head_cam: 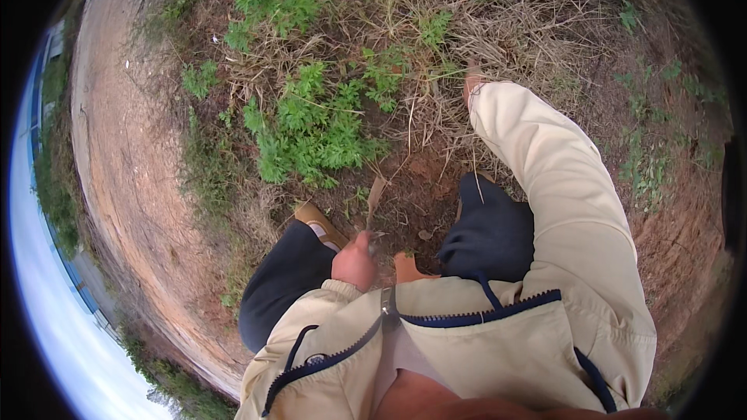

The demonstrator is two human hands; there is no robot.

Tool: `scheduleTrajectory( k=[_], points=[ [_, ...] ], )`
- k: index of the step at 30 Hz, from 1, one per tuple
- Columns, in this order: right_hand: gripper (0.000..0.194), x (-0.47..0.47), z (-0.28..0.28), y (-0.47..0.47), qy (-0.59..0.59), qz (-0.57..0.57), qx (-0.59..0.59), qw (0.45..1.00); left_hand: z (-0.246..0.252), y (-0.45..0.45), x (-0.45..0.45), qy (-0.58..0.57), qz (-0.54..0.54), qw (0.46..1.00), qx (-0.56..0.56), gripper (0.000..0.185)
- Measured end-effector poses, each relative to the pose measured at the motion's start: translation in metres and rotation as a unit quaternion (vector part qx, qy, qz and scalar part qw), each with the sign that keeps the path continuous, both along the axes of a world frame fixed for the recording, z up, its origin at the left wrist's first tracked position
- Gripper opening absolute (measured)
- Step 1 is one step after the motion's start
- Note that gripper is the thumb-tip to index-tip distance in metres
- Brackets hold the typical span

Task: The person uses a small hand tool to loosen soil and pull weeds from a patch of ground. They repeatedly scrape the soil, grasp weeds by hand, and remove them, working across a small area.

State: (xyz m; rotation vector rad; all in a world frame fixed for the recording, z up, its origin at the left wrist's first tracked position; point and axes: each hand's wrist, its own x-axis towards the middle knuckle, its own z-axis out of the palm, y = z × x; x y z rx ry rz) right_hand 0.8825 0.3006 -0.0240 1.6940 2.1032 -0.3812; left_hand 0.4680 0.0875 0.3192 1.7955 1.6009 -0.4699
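Observation:
In the head view my left hand [355, 261] is closed round the lower end of a small hand tool with a narrow, soil-brown blade [376, 193], which points away from me over bare soil. The hand is slightly blurred. My right arm reaches far forward, and my right hand [474, 83] is among dry grass stalks [496, 29]; the sleeve hides most of it, so its grip cannot be made out. Between the hands and further left grows a leafy green weed [321, 128]. Thin dry stems cross the reddish soil [429, 169] below it.
My tan shoe [312, 216] and dark trouser legs [496, 233] flank the soil patch. An orange-brown object [411, 268] lies between my legs, partly under my jacket. More green weeds [271, 6] stand ahead. A dirt track [140, 186] curves along the left.

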Motion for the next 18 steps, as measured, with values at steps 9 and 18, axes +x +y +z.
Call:
scheduleTrajectory(
  k=[9, 18],
  points=[
    [0.014, 0.028, -0.006, 0.006, 0.016, 0.025, -0.021, 0.999, 0.0, 0.0, 0.0, 0.008, 0.004, 0.999, -0.038, 0.038],
    [0.018, 0.044, -0.021, 0.01, 0.053, -0.003, -0.063, 0.997, 0.0, 0.009, 0.002, 0.005, 0.005, 1.0, -0.014, 0.037]
  ],
)
